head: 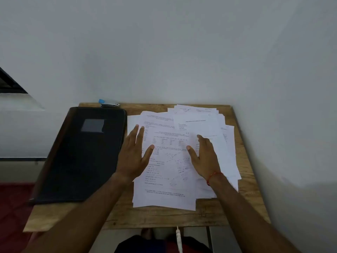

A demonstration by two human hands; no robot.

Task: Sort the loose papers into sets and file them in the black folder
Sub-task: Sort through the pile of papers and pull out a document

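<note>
A messy pile of loose printed papers (171, 181) covers the middle and right of a small wooden table (164, 218). The black folder (82, 154) lies closed on the table's left side, with a grey label patch near its top. My left hand (134, 156) rests flat on the left edge of the pile, fingers spread. On the right part of the pile lies my right hand (202, 157), also flat with fingers apart, a red thread around its wrist. Neither hand grips a sheet.
A stapler (109, 105) with a blue tip lies at the table's back edge behind the folder. A plain wall stands directly behind the table. A white cable (178, 240) hangs below the front edge, over my lap. Red fabric shows at lower left.
</note>
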